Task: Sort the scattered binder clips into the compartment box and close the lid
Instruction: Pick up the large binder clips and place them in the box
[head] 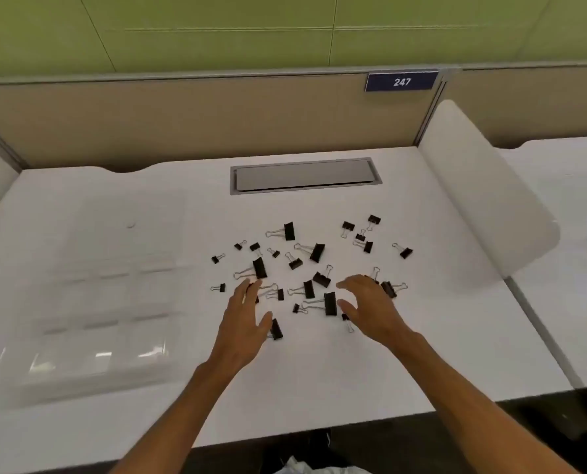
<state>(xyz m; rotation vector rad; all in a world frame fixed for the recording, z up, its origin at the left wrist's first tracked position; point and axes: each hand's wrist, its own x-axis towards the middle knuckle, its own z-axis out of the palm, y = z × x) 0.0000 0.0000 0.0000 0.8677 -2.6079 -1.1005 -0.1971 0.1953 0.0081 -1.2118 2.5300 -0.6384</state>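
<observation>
Head view, binder clips [316, 252] mid-table [422, 354], hands [247, 323] spread

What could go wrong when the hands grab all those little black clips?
The clips lie close together with wire handles crossing, so a grab may drag neighbours along. The see-through box off to the left is hard to see on the white table, so clips could land in the wrong slot. Both the left hand and the right hand hover open, holding nothing.

A white worktop [405, 336] carries a grey recessed cable hatch [305, 175] near its far edge. Behind stands a beige partition [182, 118] bearing a blue plate [401, 82] numbered 247. A white side divider [483, 196] rises at right.
</observation>
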